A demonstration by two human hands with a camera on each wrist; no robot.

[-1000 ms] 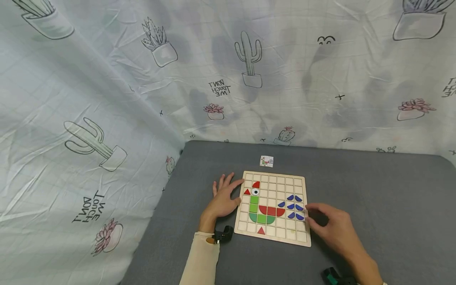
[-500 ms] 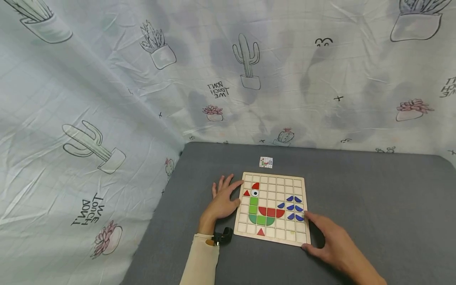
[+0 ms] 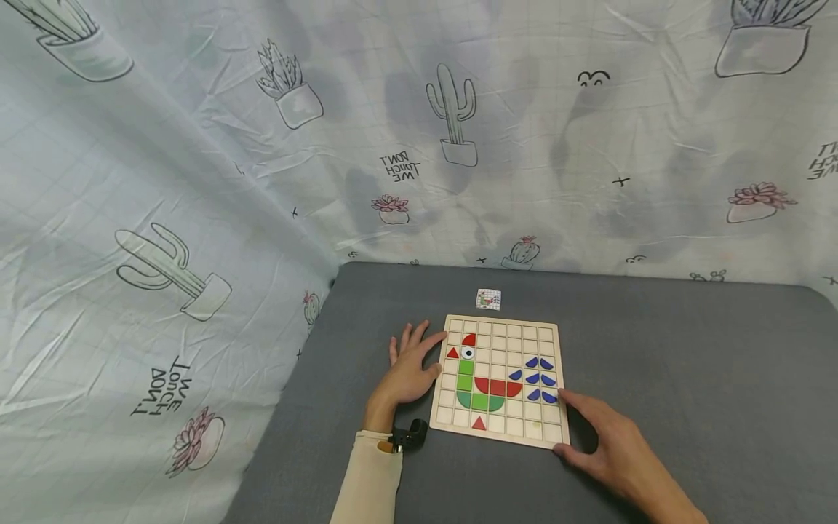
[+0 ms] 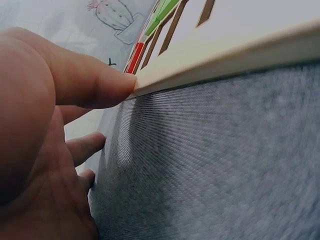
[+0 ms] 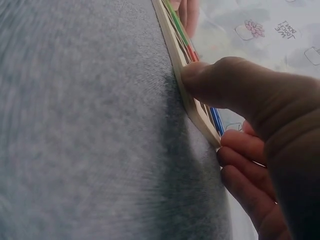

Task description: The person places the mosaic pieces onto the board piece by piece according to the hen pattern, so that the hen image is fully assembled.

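A square wooden grid board (image 3: 524,340) lies on the table, bearing flat coloured pieces in a bird-like pattern. Among them are a red bar (image 3: 497,388), green squares (image 3: 465,367), an eye tile (image 3: 468,352), red triangles (image 3: 479,423) and several blue pieces (image 3: 532,378). My left hand (image 3: 407,371) has spread fingers, with its thumb and index finger touching the board's left edge. At the near right corner my right hand (image 3: 615,444) rests its thumb against the front edge and its index finger against the right edge. The left wrist view shows a fingertip (image 4: 122,87) against the board's rim.
A small printed card (image 3: 488,299) with a similar pattern lies just beyond the board. Grey cloth covers the table (image 3: 687,349). Behind and to the left hangs a pale cactus-print curtain (image 3: 537,145).
My right hand has slid from the right edge down to the near right corner. The board's near right corner has moved slightly away from me. The left hand stays in place.
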